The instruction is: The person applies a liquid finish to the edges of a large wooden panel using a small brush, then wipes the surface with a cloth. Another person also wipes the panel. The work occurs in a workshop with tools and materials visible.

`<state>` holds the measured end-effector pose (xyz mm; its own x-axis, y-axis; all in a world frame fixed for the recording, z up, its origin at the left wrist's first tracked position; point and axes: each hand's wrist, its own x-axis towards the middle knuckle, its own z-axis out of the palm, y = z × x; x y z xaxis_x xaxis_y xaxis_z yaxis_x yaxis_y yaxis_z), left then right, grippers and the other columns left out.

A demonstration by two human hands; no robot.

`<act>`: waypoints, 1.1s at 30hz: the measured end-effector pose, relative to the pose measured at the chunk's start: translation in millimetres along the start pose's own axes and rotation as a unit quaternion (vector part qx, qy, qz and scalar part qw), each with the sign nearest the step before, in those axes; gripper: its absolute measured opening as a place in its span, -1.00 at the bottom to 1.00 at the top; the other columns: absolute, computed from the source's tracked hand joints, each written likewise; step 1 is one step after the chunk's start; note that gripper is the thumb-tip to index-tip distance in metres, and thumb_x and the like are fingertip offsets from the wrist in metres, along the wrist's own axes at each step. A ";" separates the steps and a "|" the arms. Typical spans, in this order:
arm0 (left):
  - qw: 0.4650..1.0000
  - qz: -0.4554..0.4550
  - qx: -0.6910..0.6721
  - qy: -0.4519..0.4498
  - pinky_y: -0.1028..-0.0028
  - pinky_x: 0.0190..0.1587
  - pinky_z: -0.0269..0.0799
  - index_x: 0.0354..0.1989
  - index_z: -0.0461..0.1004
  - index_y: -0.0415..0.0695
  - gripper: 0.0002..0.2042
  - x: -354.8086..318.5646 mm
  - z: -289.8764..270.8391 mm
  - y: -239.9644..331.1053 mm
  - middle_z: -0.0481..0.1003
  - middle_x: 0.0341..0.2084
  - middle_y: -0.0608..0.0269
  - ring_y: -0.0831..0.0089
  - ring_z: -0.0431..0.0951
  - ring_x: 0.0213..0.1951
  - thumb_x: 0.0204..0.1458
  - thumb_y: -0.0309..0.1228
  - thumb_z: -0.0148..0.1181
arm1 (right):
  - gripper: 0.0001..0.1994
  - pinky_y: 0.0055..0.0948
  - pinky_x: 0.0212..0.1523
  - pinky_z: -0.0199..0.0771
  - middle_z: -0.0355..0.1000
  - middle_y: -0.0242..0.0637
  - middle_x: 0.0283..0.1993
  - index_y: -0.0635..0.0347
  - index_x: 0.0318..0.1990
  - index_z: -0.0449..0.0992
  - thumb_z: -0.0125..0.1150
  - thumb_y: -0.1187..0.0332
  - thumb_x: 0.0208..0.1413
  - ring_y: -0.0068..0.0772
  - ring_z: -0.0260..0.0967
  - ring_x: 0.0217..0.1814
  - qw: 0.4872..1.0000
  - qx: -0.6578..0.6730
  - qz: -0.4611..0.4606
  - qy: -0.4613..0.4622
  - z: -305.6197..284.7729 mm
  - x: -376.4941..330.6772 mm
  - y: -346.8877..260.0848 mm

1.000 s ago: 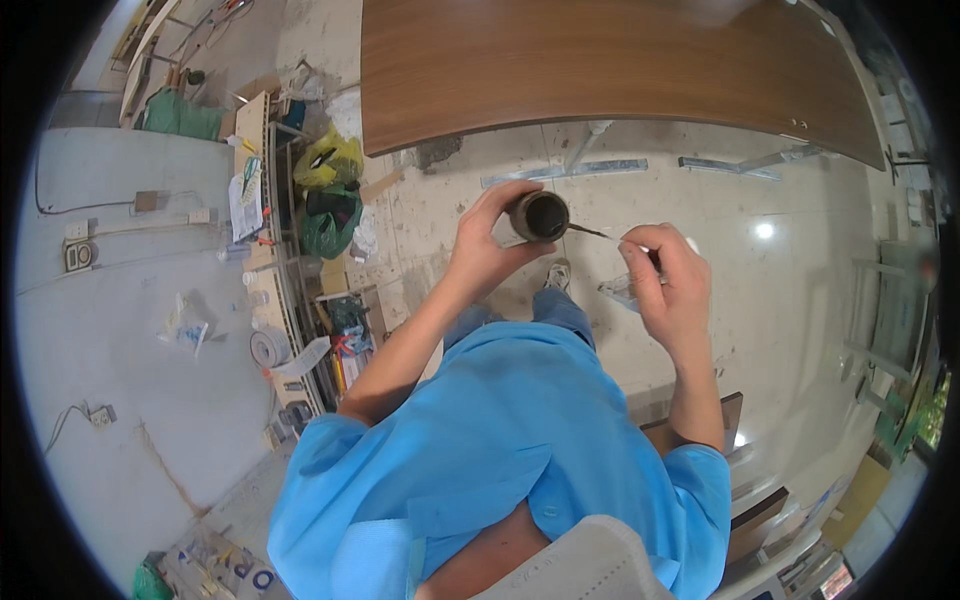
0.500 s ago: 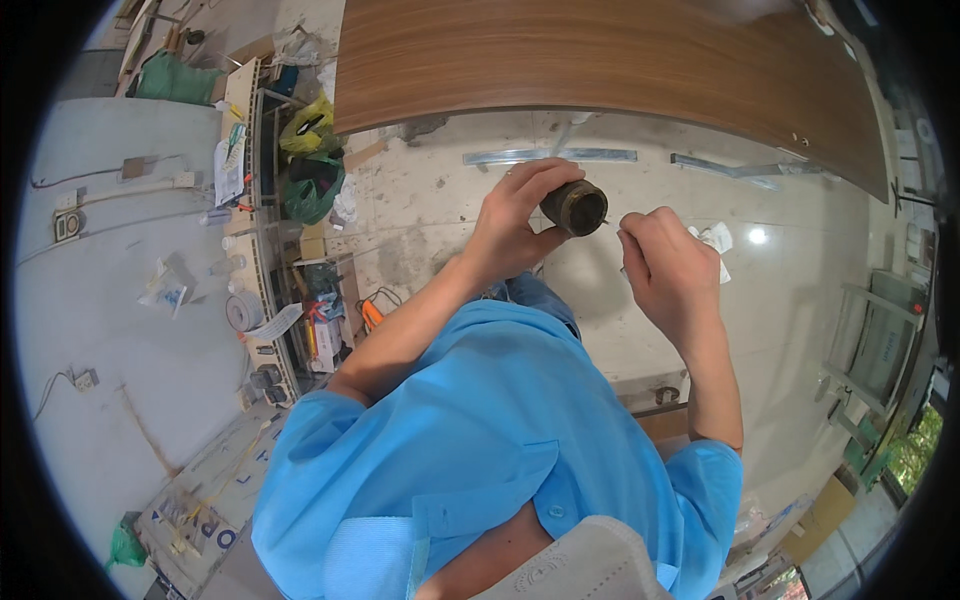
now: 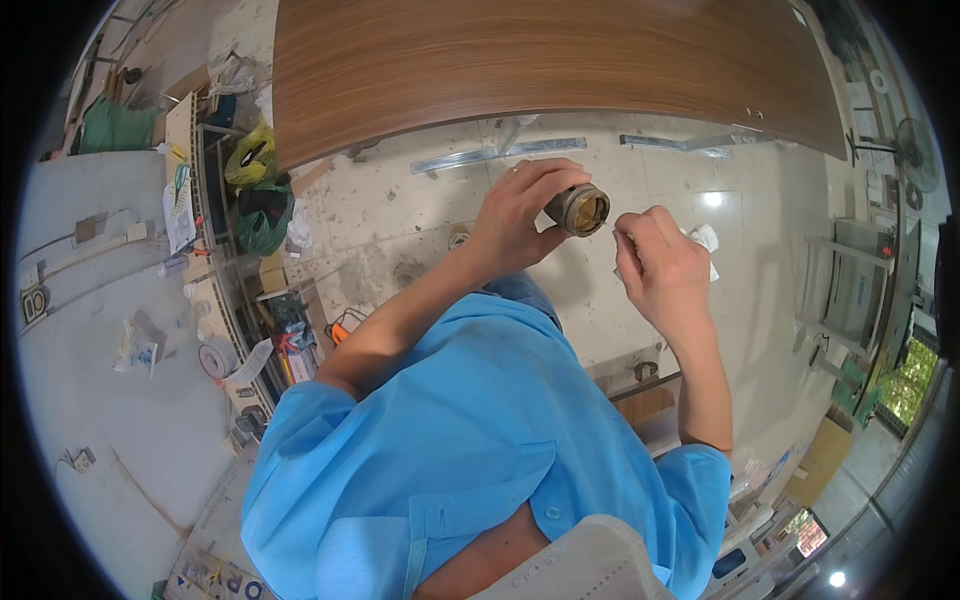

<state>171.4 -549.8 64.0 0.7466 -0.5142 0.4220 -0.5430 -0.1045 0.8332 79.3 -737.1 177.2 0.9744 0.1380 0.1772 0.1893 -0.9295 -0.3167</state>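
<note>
One brown tabletop (image 3: pixel 550 70) is overhanging pale floor (image 3: pixel 430 215). Left hand (image 3: pixel 512 222) is gripping jar (image 3: pixel 572 210), long axis slanting, mouth facing up-right; right hand (image 3: pixel 665 262) is pinching mostly hidden stick (image 3: pixel 612 229).

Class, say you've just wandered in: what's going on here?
A person in a blue shirt holds a small brown jar in the left hand, its open mouth tipped toward the right hand. The right hand's fingers are pinched together just short of the jar; whatever they hold is too hidden to make out. A wood-grain panel lies beyond both hands.
</note>
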 end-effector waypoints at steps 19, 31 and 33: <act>0.996 -0.085 0.039 -0.005 0.19 0.22 0.53 0.18 0.56 -0.07 -0.30 58.0 110.0 -8.3 0.57 0.15 0.12 0.05 0.56 0.19 -0.29 -0.70 0.53 | -0.86 -0.26 -0.50 0.48 0.44 -0.31 -0.31 0.11 -0.16 0.56 0.36 0.50 0.15 -0.20 0.47 -0.48 0.988 0.153 0.011 -0.017 7.4 -8.3 154.1; 0.985 -0.168 0.031 -0.001 0.18 0.24 0.46 0.18 0.54 -0.08 -0.34 75.3 168.3 -16.4 0.53 0.18 0.12 0.02 0.52 0.20 -0.24 -0.65 0.49 | -0.91 -0.24 -0.50 0.46 0.44 -0.27 -0.36 0.15 -0.26 0.54 0.36 0.46 0.15 -0.15 0.47 -0.48 0.966 0.255 0.013 -0.046 12.9 -15.9 223.1; 0.983 -0.180 0.034 -0.004 0.21 0.27 0.45 0.19 0.55 -0.08 -0.34 73.1 170.8 -24.2 0.53 0.20 0.10 0.07 0.52 0.23 -0.23 -0.65 0.52 | -0.93 -0.27 -0.46 0.46 0.47 -0.26 -0.36 0.18 -0.26 0.55 0.35 0.47 0.17 -0.18 0.49 -0.45 0.955 0.285 0.052 -0.061 21.7 -21.5 227.3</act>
<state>173.5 -730.3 13.7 0.8924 -0.4399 0.1002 -0.2675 -0.3371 0.9027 104.0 -943.9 81.1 0.9920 0.1251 0.0186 0.0914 -0.6082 -0.7885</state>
